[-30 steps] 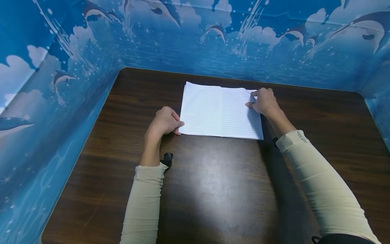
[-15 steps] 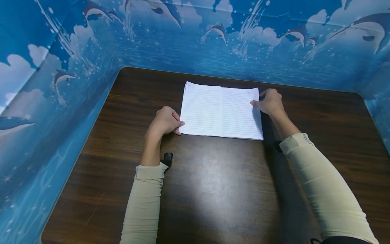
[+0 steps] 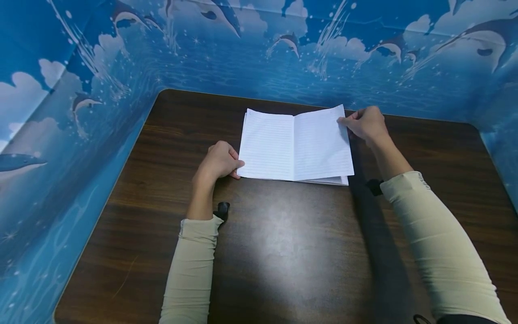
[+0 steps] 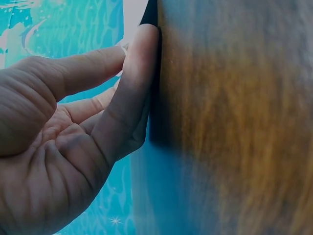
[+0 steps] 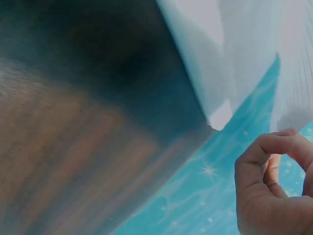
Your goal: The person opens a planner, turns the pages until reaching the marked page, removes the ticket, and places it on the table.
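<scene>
An open notebook (image 3: 267, 144) with white ruled pages lies toward the far side of the table. My left hand (image 3: 218, 161) pinches its lower left corner, thumb on top of the page and fingers at the edge; the left wrist view shows the thumb and a finger meeting there. At the upper right, my right hand (image 3: 368, 123) pinches the outer edge of a page (image 3: 321, 144) between thumb and finger. That page is raised off the sheets below, whose edge shows beneath it. In the right wrist view the lifted page (image 5: 296, 63) stands apart from the rest of the notebook (image 5: 210, 58).
The dark wood table (image 3: 279, 252) has rounded corners and a bright reflection in its middle. A blue dolphin-patterned curtain (image 3: 259, 63) stands along its back and sides. Black wrist straps, one (image 3: 222, 210) on the left, sit by the pale sleeves.
My right hand has slid outward off the page, then pinched its edge and lifted it, so the right page now rises from the stack. The left hand stays where it was.
</scene>
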Demonstrator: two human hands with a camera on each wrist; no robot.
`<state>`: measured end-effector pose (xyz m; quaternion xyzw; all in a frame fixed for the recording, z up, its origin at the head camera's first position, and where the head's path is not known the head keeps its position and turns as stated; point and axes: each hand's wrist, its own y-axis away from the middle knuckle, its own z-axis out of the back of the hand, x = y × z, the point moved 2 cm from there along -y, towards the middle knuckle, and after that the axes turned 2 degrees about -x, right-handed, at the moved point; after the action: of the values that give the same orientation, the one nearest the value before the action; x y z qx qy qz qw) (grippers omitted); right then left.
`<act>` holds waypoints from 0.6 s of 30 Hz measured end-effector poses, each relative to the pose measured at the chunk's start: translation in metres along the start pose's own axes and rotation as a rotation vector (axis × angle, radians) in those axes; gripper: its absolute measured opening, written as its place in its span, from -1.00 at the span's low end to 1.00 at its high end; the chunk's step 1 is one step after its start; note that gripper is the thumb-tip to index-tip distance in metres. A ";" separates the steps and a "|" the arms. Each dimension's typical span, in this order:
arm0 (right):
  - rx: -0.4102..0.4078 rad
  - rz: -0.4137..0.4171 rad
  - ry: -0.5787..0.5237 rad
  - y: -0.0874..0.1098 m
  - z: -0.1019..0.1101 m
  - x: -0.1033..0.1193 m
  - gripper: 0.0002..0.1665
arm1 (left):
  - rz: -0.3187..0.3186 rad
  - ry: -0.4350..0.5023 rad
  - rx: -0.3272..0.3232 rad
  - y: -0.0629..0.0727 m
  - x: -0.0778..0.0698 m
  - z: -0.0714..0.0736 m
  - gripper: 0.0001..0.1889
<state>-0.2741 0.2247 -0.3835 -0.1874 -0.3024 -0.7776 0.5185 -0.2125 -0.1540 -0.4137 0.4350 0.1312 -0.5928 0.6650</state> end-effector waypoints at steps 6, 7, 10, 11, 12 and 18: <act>0.017 0.045 -0.092 0.006 0.009 0.024 -0.56 | -0.003 -0.020 -0.005 0.000 -0.001 0.000 -0.89; 0.022 0.054 -0.101 0.007 0.009 0.029 -0.56 | -0.001 -0.023 -0.004 0.000 -0.001 0.000 -0.89; 0.037 0.062 -0.108 0.010 0.010 0.045 -0.56 | 0.002 -0.028 -0.001 0.000 -0.001 0.000 -0.89; 0.043 0.066 -0.118 0.011 0.010 0.051 -0.56 | 0.001 -0.027 0.000 0.001 -0.001 0.000 -0.89; 0.047 0.069 -0.129 0.012 0.010 0.057 -0.57 | -0.004 -0.030 0.001 0.001 -0.001 0.001 -0.89; 0.087 0.111 -0.231 0.022 -0.004 0.098 -0.64 | -0.031 -0.031 0.003 0.000 0.001 0.002 -0.86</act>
<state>-0.2921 0.1480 -0.3217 -0.2696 -0.3825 -0.7072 0.5300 -0.2128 -0.1562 -0.4125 0.4247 0.1268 -0.6098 0.6570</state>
